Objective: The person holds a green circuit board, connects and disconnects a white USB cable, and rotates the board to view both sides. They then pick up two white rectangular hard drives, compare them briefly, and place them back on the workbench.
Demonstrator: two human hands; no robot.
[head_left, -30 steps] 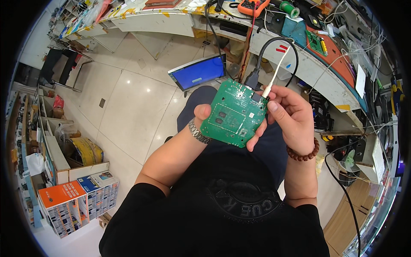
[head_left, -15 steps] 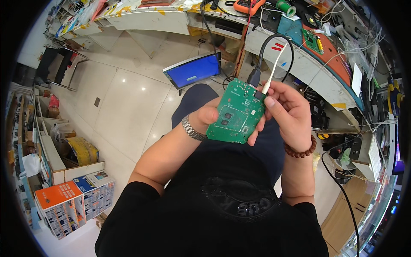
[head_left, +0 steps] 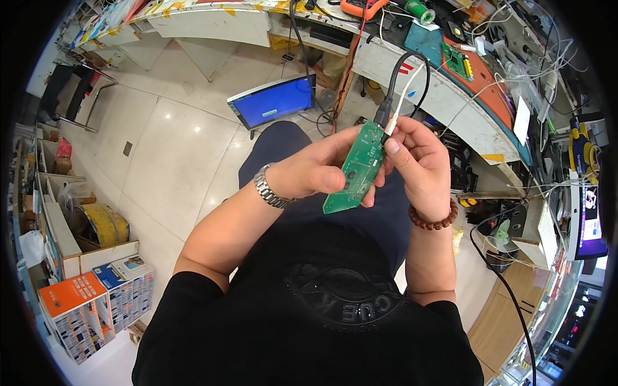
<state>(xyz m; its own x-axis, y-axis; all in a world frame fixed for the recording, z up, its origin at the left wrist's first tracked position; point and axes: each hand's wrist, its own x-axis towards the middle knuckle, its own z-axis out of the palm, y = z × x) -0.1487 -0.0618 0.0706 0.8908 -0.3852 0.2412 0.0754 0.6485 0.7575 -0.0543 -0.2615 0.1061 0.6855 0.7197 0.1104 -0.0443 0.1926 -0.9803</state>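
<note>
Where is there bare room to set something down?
Bare floor tile shows between the black chair and the blue-screened monitor. The workbench at upper right is crowded: orange meter, green spool, small circuit board, cables.

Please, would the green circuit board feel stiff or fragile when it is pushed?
The green circuit board is probably stiff: it looks flat in the left hand. It may be fragile, since small dark parts sit bare on its face. The black plug at its edge might tug it.
</note>
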